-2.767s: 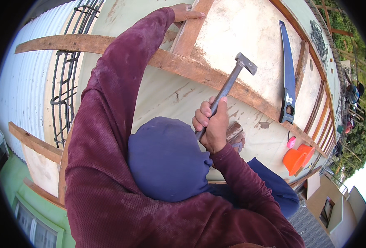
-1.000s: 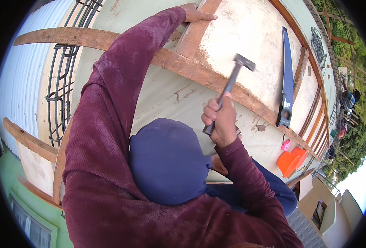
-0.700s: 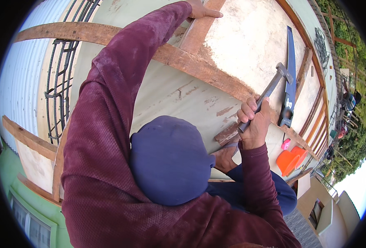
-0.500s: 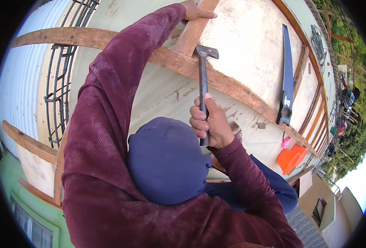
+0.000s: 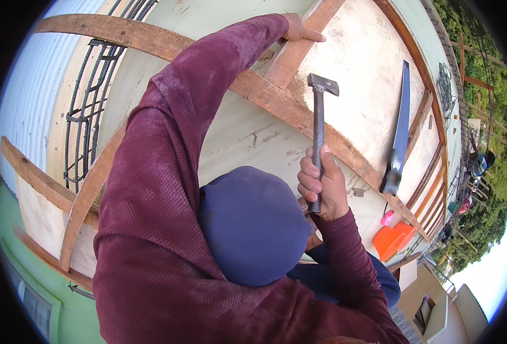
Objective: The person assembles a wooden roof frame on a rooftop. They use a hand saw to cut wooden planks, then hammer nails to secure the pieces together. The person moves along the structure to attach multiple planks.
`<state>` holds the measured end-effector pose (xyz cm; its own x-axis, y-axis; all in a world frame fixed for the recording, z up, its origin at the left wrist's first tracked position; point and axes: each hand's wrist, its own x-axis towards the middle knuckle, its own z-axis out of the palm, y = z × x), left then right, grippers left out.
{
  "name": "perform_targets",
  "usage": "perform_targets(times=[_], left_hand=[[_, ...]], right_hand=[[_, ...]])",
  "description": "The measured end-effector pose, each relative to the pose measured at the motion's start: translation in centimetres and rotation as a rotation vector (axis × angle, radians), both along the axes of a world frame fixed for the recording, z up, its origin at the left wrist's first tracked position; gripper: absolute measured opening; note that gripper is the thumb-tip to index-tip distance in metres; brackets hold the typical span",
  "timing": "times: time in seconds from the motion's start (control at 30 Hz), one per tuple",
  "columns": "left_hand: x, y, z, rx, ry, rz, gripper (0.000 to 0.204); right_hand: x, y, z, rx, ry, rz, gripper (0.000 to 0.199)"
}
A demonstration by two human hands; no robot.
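Pale formwork panels fill the frame, where the right hand [image 5: 322, 186] grips a hammer [image 5: 319, 123] upright at centre, the left hand [image 5: 299, 31] pressing a wooden plank [image 5: 291, 54] at the top.

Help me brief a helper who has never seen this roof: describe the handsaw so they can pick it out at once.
Start at the long wooden beam crossing the pale slab diagonally. Beyond it, right of the hammer held in the right hand, lies the handsaw. It is the only long blue blade with a dark handle; the orange container sits below it.
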<state>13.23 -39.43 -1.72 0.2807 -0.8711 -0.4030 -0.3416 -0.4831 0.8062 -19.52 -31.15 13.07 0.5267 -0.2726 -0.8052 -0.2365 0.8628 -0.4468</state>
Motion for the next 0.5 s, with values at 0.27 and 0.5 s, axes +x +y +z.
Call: perform_targets(times=[0.27, 0.5], left_hand=[[-0.6, -0.5, 0.0, 0.03, -0.014, 0.007, 0.111], [-0.8, -0.6, -0.4, 0.032, -0.029, 0.053, 0.114]], right_hand=[[1.7, 1.6, -0.1, 0.005, 0.082, 0.155, 0.033], [1.9, 1.7, -0.5, -0.241, 0.221, -0.196, 0.032]])
